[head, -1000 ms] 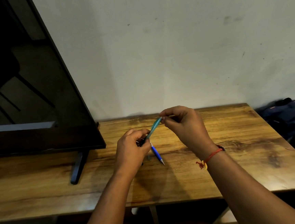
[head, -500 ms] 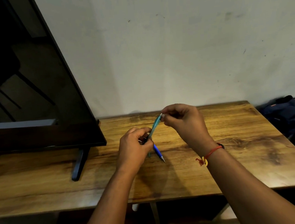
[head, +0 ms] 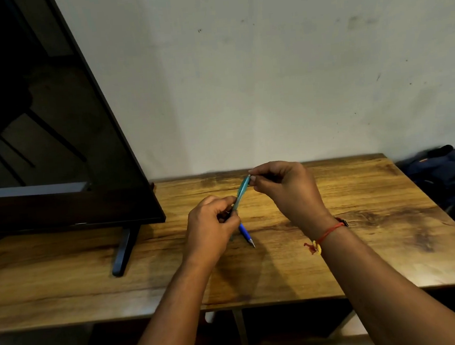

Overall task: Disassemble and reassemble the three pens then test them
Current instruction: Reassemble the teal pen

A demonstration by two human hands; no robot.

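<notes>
Above the wooden table (head: 362, 215), the left hand (head: 212, 228) grips the lower end of a tilted teal pen (head: 241, 191), while the right hand (head: 286, 192) pinches its upper tip. A blue pen (head: 245, 232) lies on the table just below, right of the television (head: 52, 132).

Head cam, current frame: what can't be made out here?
All head view.
Teal pen: lower end inside the left hand, top end pinched by the right hand; its joint too small to judge.
Blue pen: upper part behind the left hand.
Third pen: not seen, possibly hidden by the hands.
Backpack: cut by the right edge.
</notes>
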